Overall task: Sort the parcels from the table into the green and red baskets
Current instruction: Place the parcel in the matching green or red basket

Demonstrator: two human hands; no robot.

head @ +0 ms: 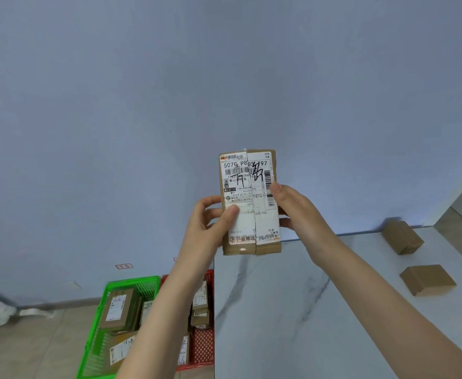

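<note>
As fingers (231,212) grip parcel (247,173) (upright), table (279,318) below

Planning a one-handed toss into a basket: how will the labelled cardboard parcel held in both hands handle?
Probably stiff: the labelled cardboard parcel keeps straight edges though the left hand and right hand pinch its sides. Likely light, since thumbs and fingers alone hold it upright. Its glossy tape may be slippery.

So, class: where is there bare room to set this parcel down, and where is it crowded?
The marble table is bare from its left edge to the two cardboard boxes. The green basket and red basket are crowded with parcels.
</note>
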